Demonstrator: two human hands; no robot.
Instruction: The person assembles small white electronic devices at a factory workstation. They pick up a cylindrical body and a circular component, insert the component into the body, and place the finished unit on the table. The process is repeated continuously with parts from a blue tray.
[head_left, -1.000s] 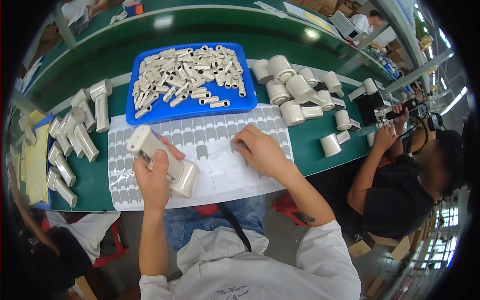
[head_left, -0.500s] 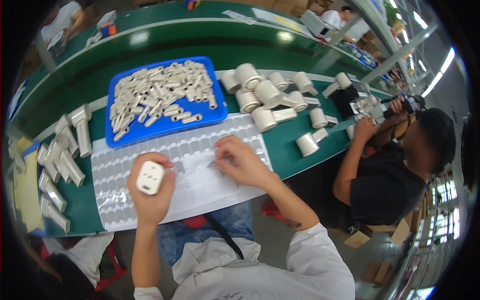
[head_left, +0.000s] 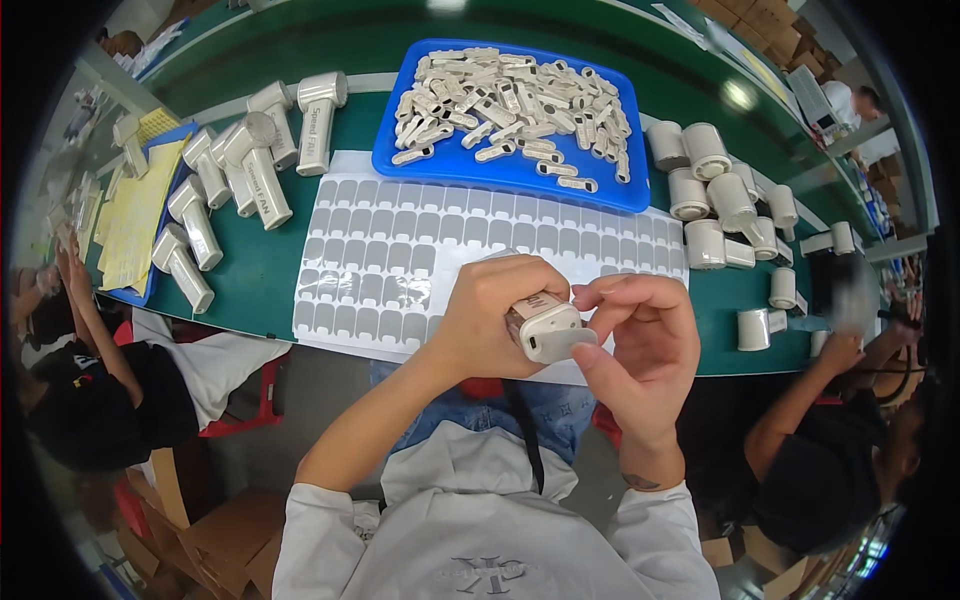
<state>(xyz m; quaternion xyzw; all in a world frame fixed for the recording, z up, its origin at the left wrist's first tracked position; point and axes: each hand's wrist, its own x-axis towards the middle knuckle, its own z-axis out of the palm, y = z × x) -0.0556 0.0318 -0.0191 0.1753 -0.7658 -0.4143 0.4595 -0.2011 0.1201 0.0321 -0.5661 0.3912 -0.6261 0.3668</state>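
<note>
My left hand (head_left: 500, 310) is closed around the cream handle of a handheld fan (head_left: 533, 318), whose flat base end with a small dark port tilts up toward me. A grey sticker (head_left: 568, 344) lies over part of that base end. At its edge is the thumb of my right hand (head_left: 645, 345), with the index finger bent close to the fan's side and the other fingers curled. The fan's head is mostly hidden behind my left hand. Beneath both hands lies a white backing sheet (head_left: 325, 337) with rows of grey stickers.
A blue tray (head_left: 385, 150) heaped with small cream parts stands behind the sheet. Wrapped fans (head_left: 262, 185) lie at left near yellow paper (head_left: 135, 220). Round-headed cream fans (head_left: 735, 205) cluster at right. Co-workers sit on both sides, with one person's arm (head_left: 800, 405) at right.
The view has swung left, shifting the scene rightward. My right hand has left the sheet and come to the fan's base, which now bears a grey sticker over its holes.
</note>
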